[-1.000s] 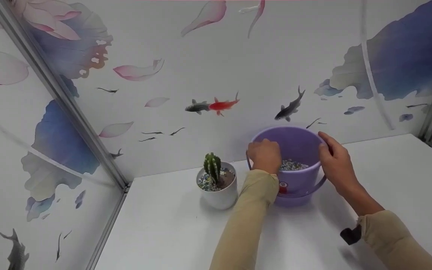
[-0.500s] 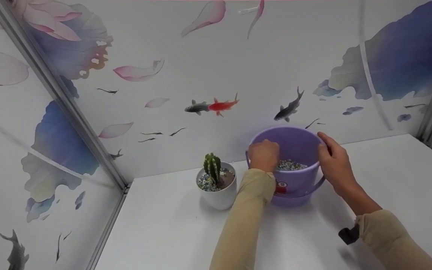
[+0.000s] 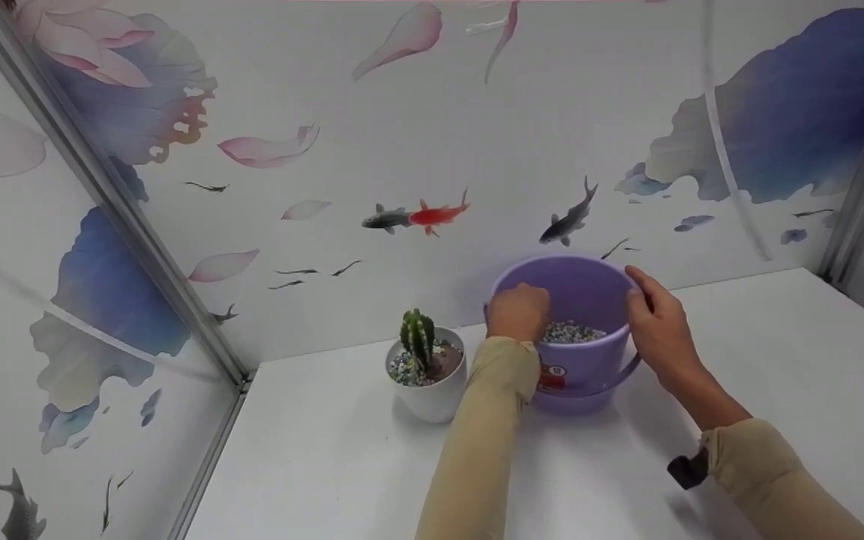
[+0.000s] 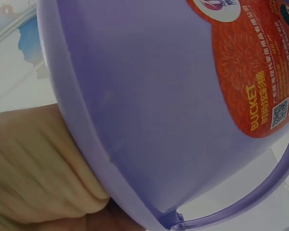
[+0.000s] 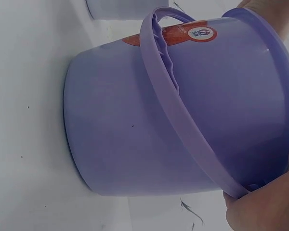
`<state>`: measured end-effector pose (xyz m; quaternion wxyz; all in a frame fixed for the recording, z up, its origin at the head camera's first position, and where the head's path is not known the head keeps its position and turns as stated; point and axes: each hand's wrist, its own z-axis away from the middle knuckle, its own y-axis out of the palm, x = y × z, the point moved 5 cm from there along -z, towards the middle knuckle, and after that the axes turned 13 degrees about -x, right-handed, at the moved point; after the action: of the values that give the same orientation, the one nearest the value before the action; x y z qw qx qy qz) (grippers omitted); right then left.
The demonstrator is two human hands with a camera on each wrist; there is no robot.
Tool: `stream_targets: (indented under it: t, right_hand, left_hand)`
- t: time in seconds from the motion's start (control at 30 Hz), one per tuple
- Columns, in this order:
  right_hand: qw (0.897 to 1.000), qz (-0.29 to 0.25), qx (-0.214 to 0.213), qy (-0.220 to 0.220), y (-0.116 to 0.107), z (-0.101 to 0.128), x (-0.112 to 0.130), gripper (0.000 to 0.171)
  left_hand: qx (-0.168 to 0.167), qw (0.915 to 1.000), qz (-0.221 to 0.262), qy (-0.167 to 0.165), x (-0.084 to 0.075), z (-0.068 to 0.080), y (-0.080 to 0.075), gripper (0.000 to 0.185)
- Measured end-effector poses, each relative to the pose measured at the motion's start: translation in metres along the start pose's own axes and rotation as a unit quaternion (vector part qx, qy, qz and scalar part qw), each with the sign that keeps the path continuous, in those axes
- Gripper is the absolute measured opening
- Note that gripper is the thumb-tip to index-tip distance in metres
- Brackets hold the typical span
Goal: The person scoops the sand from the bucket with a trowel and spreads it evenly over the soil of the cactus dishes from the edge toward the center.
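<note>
A small green cactus in a white round pot [image 3: 427, 375] stands on the white table [image 3: 342, 465]. Just right of it, my left hand [image 3: 516, 313] dips curled into the purple plastic bucket [image 3: 586, 367], over its coloured gravel [image 3: 571, 332]; whether it grips any, I cannot tell. My right hand [image 3: 655, 324] clasps the bucket's right rim.

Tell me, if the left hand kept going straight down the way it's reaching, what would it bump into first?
Most likely the coloured pebbles inside the purple bucket. The left hand reaches over the rim, fingers curled downward; whether it already touches them is unclear.
</note>
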<state>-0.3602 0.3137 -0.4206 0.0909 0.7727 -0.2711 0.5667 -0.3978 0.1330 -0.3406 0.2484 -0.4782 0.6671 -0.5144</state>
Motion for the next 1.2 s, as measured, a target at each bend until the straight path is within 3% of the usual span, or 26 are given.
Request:
stream_targets:
  t: [0.1, 0.5, 0.73, 0.83, 0.93, 1.07, 1.13, 1.2]
  right_hand:
    - [1.0, -0.004, -0.001, 0.0, 0.001, -0.001, -0.001, 0.06]
    - [1.0, -0.011, -0.006, 0.004, 0.004, -0.003, -0.005, 0.058]
    - [1.0, -0.016, -0.01, -0.003, 0.003, -0.001, -0.005, 0.058]
    - [1.0, -0.016, -0.011, -0.002, 0.003, -0.001, -0.004, 0.058]
    - [1.0, -0.017, -0.008, -0.002, 0.004, -0.001, -0.004, 0.058]
    - [1.0, -0.02, -0.007, -0.001, 0.004, -0.002, -0.004, 0.058]
    - [1.0, -0.02, -0.01, 0.0, 0.003, -0.001, -0.004, 0.058]
    - [1.0, -0.02, -0.009, 0.001, 0.003, -0.001, -0.005, 0.058]
  left_hand:
    - [0.009, 0.9998, 0.016, 0.005, 0.001, 0.0, 0.001, 0.024]
    - [0.102, 0.9907, 0.09, -0.003, 0.011, -0.005, 0.008, 0.018]
    - [0.118, 0.9819, 0.147, -0.009, 0.014, -0.004, 0.011, 0.009]
    - [0.112, 0.9833, 0.143, -0.016, 0.013, -0.003, 0.011, 0.009]
    - [0.084, 0.9887, 0.123, -0.018, 0.011, -0.004, 0.01, 0.012]
    - [0.035, 0.9982, 0.049, -0.011, 0.004, -0.007, 0.009, 0.022]
    - [0.035, 0.9991, 0.012, -0.017, -0.001, -0.01, 0.011, 0.026]
    - [0.056, 0.998, -0.005, -0.027, -0.003, -0.011, 0.013, 0.029]
